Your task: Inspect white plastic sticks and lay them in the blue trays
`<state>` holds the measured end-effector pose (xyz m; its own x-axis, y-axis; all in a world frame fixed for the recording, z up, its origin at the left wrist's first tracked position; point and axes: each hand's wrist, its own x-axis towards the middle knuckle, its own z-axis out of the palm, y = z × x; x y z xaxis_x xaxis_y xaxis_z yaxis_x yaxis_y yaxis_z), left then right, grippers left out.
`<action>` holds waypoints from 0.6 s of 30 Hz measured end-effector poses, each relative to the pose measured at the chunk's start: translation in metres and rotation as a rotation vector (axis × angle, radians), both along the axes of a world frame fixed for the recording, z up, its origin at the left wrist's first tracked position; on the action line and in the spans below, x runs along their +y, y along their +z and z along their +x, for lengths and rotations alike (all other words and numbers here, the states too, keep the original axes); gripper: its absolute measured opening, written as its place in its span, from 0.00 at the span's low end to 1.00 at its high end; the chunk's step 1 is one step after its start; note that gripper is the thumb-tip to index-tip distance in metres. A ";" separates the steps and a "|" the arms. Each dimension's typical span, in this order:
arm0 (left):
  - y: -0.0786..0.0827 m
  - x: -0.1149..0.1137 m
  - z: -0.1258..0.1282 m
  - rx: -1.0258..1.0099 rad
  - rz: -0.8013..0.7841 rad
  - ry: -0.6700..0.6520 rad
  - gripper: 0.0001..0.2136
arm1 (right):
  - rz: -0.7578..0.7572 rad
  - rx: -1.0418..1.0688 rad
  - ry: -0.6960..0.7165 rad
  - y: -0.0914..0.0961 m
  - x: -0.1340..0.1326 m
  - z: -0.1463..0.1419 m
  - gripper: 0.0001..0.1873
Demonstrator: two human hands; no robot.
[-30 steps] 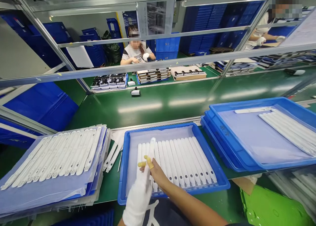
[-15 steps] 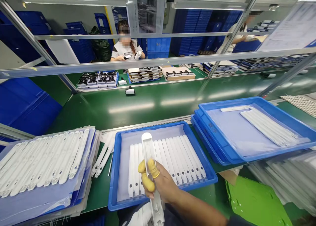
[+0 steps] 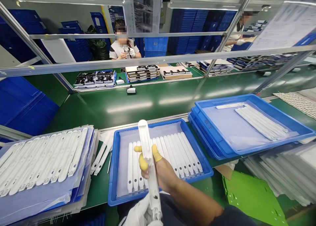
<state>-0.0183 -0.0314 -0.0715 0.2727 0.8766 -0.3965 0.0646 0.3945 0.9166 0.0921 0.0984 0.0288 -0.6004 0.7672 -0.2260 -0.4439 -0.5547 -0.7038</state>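
Observation:
My right hand [image 3: 164, 168], with yellow finger cots, is closed round a long white plastic strip [image 3: 152, 176]. The strip stands tilted with its rounded, hollow end up; the thumb lies on its right side and fingertips show at its left. My left hand [image 3: 138, 213], in a white glove, is closed at the strip's lower end, its fingers partly cut off by the frame's bottom edge. Behind the hands is a blue tray [image 3: 111, 173] with a row of similar white strips [image 3: 181, 153], some hidden by the held one.
A stack of sheets with white strips [image 3: 46, 160] lies left, two loose pieces [image 3: 100, 158] beside it. At right are stacked blue trays [image 3: 217, 137], with a green board [image 3: 254, 196] below. A metal rail [image 3: 148, 63] crosses the far side, where two co-workers sit.
My right hand's grip has shifted on the strip, its thumb going from the front to the right side. The strip's top has risen slightly, and my left glove shows more at its lower end.

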 end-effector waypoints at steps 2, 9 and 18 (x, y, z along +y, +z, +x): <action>0.003 -0.001 0.002 -0.175 -0.064 0.067 0.39 | -0.028 0.025 -0.057 0.008 0.008 -0.001 0.27; 0.033 0.006 -0.001 -0.219 0.020 0.286 0.33 | -0.046 0.078 -0.159 0.025 0.032 -0.005 0.18; 0.056 0.012 -0.014 -0.182 0.125 0.218 0.18 | -0.179 0.097 -0.191 0.029 0.051 -0.024 0.13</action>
<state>-0.0321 -0.0192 -0.0156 0.1294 0.9612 -0.2436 -0.1784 0.2643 0.9478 0.0681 0.1496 0.0577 -0.4743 0.8216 -0.3163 -0.6130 -0.5661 -0.5512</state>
